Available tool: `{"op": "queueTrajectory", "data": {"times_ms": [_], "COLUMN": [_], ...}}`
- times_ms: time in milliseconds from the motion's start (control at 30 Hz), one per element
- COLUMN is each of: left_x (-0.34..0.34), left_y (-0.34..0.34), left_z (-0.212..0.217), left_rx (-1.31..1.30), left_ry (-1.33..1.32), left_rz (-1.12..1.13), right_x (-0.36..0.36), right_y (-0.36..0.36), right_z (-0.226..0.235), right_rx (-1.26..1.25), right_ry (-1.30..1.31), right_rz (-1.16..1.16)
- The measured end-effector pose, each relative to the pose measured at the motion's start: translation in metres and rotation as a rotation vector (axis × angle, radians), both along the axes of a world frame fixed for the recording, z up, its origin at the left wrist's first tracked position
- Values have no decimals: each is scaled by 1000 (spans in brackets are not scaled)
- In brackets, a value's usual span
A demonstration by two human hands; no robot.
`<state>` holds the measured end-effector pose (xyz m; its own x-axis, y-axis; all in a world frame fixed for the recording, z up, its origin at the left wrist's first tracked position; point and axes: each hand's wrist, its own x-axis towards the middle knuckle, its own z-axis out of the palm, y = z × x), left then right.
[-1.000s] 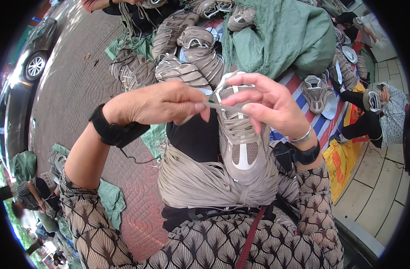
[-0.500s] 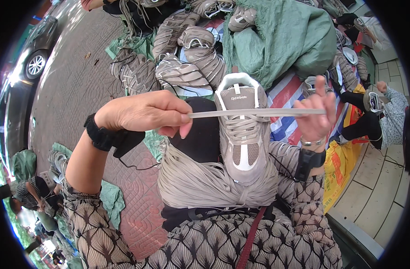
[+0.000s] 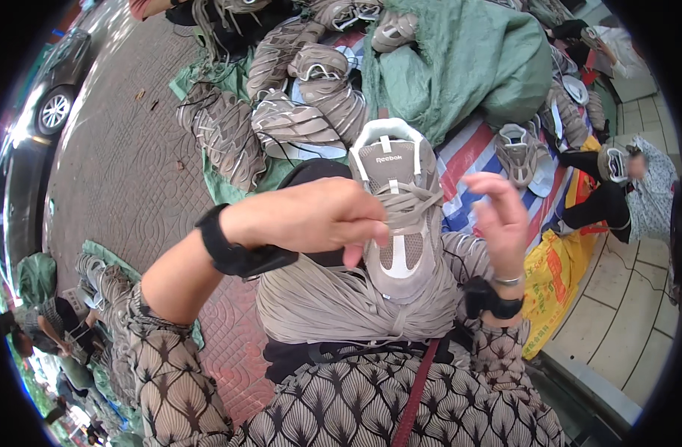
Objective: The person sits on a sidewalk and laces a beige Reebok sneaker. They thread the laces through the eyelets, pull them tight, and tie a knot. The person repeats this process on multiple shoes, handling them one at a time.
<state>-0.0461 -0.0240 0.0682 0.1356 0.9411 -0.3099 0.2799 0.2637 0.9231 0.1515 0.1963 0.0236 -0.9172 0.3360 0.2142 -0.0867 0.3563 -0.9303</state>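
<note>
A beige-grey sneaker with white trim lies on my lap, its toe toward me. Flat beige laces cross its front. My left hand is closed in a pinch at the left side of the laces, with a flat shoelace that runs into the lacing; the exact grip is partly hidden by the fingers. To the right of the sneaker, my right hand is raised, fingers loosely curled and apart, with nothing visible in them. Under the toe, a thick bundle of loose beige laces spreads across my lap.
Several similar sneakers lie ahead on the left, by a large green sack. One sneaker rests on a striped sheet. A yellow bag lies at right, near another person. A car stands far left.
The lace stretched level between both hands is no longer drawn across the sneaker. My left hand has moved right and down to the lacing; my right hand has dropped and shifted slightly left.
</note>
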Motion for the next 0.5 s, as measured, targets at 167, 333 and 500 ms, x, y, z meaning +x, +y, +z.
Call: {"op": "queueTrajectory", "data": {"times_ms": [167, 333, 500], "left_x": [19, 22, 11], "left_y": [12, 4, 7], "left_z": [-11, -23, -67], "left_rx": [257, 300, 561], "left_ry": [326, 355, 741], "left_rz": [70, 94, 424], "right_x": [-28, -30, -55], "right_y": [-34, -28, -28], "right_z": [13, 7, 3], "right_rx": [-541, -650, 221], "right_ry": [-263, -468, -270], "right_rz": [370, 476, 200]}}
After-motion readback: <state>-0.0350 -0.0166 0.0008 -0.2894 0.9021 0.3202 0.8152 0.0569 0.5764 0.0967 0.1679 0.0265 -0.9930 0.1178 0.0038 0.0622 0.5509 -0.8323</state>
